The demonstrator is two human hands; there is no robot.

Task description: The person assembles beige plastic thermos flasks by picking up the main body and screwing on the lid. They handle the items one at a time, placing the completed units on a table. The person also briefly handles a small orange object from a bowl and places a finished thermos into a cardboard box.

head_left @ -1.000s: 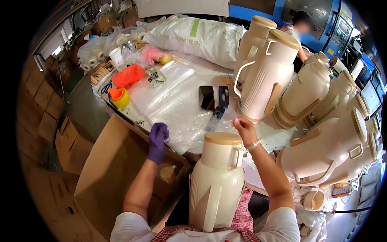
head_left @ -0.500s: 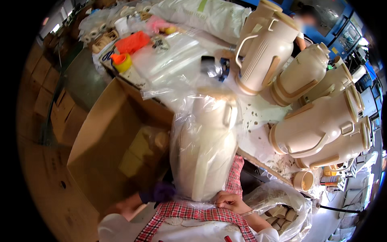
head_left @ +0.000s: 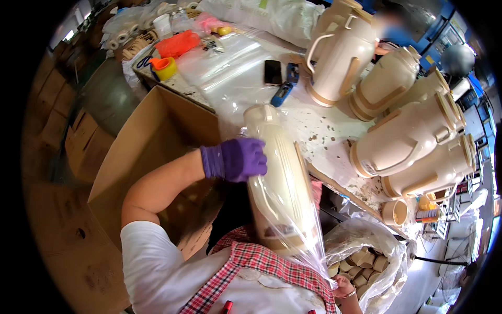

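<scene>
A cream thermos jug (head_left: 280, 183) with a tan base lies tilted against my apron inside a clear plastic bag (head_left: 306, 230). My left hand (head_left: 241, 159), in a purple glove, is closed on the jug's left side, over the film. Whether it grips the handle is hidden by the glove. Down at the lower right, my bare right hand (head_left: 343, 287) pinches the gathered end of the bag, drawn past the jug's base. To the left of the jug stands an open cardboard box (head_left: 151, 136).
More cream jugs (head_left: 342, 57) stand or lean at the table's right. A phone (head_left: 272, 72), a blue tool (head_left: 283, 94), flat plastic bags (head_left: 230, 68) and a tape roll (head_left: 164, 68) lie on the table (head_left: 334, 136). A lined bin (head_left: 389, 256) holds several tan parts. Someone is at the back.
My left hand has risen from beside the box onto the jug. The jug has turned and tilted. My right hand has moved right and down, pulling the bag's end tight.
</scene>
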